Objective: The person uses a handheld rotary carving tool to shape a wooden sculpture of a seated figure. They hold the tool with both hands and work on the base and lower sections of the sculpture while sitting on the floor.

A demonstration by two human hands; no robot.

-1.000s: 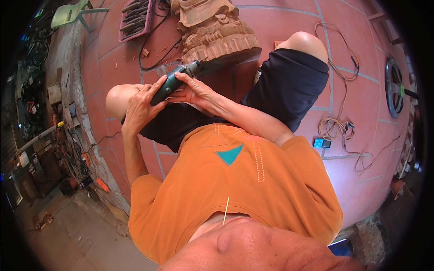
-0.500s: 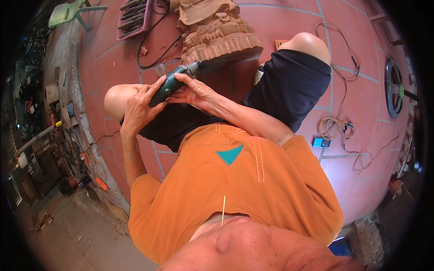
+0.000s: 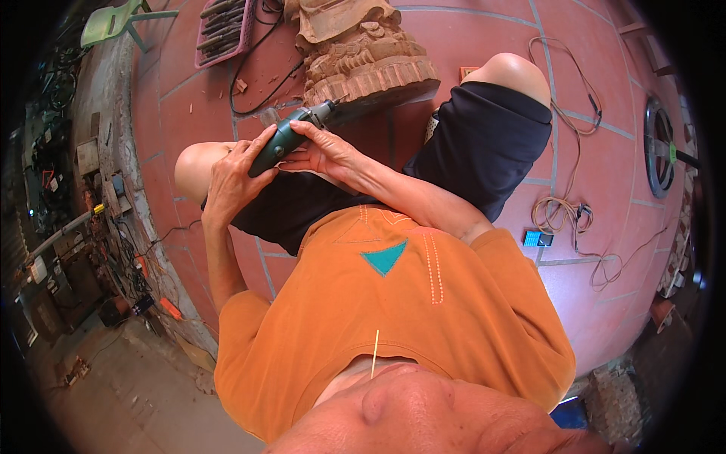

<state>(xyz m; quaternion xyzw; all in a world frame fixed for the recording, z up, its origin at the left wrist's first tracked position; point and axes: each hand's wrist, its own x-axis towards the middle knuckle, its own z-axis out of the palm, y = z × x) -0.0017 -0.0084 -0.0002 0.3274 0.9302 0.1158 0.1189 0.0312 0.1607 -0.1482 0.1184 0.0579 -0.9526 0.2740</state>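
Two hands grip one power tool at upper centre-left: the left hand (image 3: 231, 180) clamps its rear between thumb and fingers; the right hand (image 3: 333, 157) lays its thumb on the casing, fingers partly hidden beneath. The power tool (image 3: 281, 147), smooth dark green with a grey nose, lies diagonally, nose toward upper right. Grip and tool angle match the earlier frames. Beyond, at top centre, stands a brown wooden carving (image 3: 363, 60), base ridged; at upper left, a pink lattice basket (image 3: 246, 34).
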